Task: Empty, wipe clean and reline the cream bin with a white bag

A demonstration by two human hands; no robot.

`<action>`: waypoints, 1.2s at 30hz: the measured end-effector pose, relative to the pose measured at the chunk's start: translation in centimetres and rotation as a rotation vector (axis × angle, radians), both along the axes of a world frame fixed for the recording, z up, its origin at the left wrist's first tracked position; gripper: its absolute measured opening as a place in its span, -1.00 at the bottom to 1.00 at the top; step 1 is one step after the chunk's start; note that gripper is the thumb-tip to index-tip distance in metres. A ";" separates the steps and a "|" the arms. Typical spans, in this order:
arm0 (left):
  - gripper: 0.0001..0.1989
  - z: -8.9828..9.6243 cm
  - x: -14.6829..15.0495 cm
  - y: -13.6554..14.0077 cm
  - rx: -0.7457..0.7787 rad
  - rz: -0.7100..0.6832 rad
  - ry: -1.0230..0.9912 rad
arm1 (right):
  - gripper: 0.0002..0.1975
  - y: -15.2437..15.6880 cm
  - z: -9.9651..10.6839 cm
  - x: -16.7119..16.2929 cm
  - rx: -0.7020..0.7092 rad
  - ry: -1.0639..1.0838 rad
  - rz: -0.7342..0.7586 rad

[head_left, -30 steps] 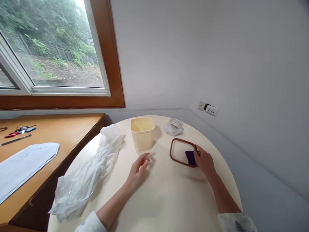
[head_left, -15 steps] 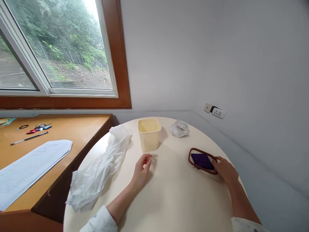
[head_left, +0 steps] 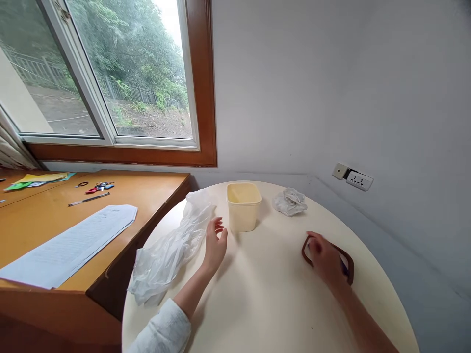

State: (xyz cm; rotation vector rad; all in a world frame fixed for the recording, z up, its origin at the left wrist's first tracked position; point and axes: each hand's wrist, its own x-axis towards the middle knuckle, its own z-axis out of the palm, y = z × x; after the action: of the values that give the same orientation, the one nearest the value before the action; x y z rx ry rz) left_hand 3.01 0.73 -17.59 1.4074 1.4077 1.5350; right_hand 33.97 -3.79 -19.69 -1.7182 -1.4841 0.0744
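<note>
My left hand hovers just left of a cream square plastic bin, holding nothing, its fingers apart and slightly bent. Beside it on the left lies a long, crumpled white plastic bag. On the right side of the round table, my right hand is over a brown rounded-rectangular frame. Motion blurs its fingers near the frame's far left corner, so their grip is unclear. Dark purple cloth barely shows inside the frame, mostly hidden under the hand.
A balled-up white plastic bag rests behind the frame on the round table. The wooden desk at left bears papers, a pen and keys. A wall socket is at right.
My right hand has moved from the frame's right end across to its left part, covering the purple cloth. My left hand has risen toward the bin's left side, its fingers opening. The view has turned left.
</note>
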 end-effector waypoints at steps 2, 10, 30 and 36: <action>-0.53 -0.6 0.1 0.7 -0.065 -0.044 -0.043 | -0.61 1.7 -1.3 -3.9 0.038 0.064 0.240; -0.24 -2.6 1.1 1.2 -0.189 -0.271 -0.206 | -0.17 7.3 -3.6 -12.8 -0.186 0.532 0.433; -0.67 -1.9 0.3 0.8 -0.148 0.149 -0.321 | -0.32 5.6 -3.4 -12.6 -0.091 0.768 0.417; -0.64 -1.6 1.1 -0.1 -0.110 -0.008 -0.229 | -0.37 7.3 -3.7 -12.7 -0.085 0.829 0.525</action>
State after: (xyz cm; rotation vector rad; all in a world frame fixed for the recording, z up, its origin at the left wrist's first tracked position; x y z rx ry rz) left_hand 4.08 0.65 -19.18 1.1318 1.3234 1.5357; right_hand 21.28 3.46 -23.34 -1.0803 -1.2338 1.0077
